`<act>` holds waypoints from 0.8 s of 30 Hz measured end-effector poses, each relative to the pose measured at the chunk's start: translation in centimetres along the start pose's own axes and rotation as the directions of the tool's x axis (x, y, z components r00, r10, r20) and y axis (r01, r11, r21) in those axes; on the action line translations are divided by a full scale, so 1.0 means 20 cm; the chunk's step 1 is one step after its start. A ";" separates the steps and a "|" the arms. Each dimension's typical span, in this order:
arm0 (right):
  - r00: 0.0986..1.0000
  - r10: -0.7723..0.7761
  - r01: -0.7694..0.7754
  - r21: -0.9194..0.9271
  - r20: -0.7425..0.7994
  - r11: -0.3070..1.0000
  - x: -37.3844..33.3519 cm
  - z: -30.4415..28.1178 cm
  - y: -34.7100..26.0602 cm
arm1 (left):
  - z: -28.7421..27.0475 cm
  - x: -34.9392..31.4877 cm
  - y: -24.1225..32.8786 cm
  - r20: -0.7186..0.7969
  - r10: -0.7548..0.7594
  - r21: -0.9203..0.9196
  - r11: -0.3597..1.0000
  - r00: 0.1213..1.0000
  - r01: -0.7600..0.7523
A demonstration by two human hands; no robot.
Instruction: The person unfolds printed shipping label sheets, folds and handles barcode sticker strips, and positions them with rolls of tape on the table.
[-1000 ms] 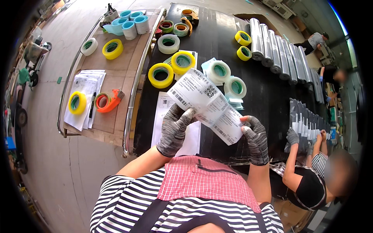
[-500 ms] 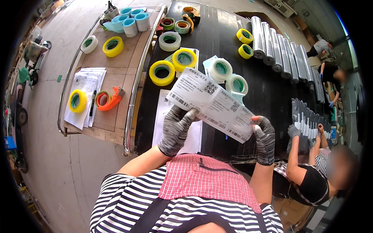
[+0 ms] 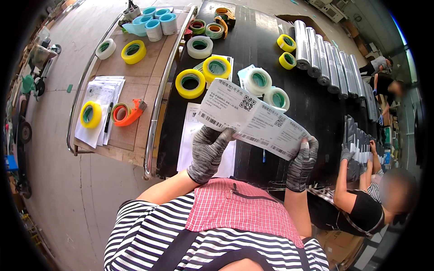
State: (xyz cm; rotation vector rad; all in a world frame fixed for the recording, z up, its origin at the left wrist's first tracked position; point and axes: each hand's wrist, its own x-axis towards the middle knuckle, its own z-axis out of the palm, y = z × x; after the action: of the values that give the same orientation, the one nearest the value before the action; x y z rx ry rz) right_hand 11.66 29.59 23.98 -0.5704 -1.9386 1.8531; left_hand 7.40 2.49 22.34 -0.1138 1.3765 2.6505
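1. White paper, a strip of printed labels (image 3: pixel 253 118), is stretched in the air between the two hands, above the near edge of the black conveyor table (image 3: pixel 257 54); its long axis runs from far left, higher in the picture, to near right, lower.
2. At the strip's left end, the left hand (image 3: pixel 209 151) in a grey knit glove is closed on the lower corner, its fingers curled up under the paper.
3. At the right end, the right hand (image 3: pixel 302 160), gloved the same way, pinches the lower edge with its fingertips on the sheet; each hand holds its own end, so neither is nearer to the strip than the other.
4. Just under the strip, a white sheet (image 3: pixel 192 140) lies flat on the black table.
5. Farther off stand yellow tape rolls (image 3: pixel 190 83) and white tape rolls (image 3: pixel 258 80), and beyond them, to the far right, a row of silver tubes (image 3: pixel 316 49).
6. Left of the table, a wooden cart (image 3: pixel 140 81) carries more rolls, papers (image 3: pixel 100 97) and an orange tape dispenser (image 3: pixel 129 113).
7. At the near right, another person (image 3: pixel 361 198) in a black top works at the same table.
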 end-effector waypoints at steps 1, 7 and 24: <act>1.000 0.001 -0.001 -0.001 0.001 1.000 0.00 0.02 0.00 | 0.00 0.00 0.00 0.000 0.002 0.008 1.000 1.000 -0.002; 0.908 -0.383 0.322 -0.304 -0.167 0.897 0.02 0.06 0.05 | 0.01 0.01 -0.01 -0.021 0.018 -0.019 1.000 1.000 -0.019; 0.857 -0.504 0.428 -0.403 -0.102 0.809 0.02 0.05 -0.01 | -0.09 0.11 -0.05 0.029 -0.127 -0.395 0.910 0.991 0.128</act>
State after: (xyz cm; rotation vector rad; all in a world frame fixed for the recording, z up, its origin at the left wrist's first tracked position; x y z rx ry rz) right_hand 10.83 28.87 24.11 -0.3237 -2.0611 1.0886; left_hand 5.38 1.93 20.19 -0.2377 0.7790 2.7733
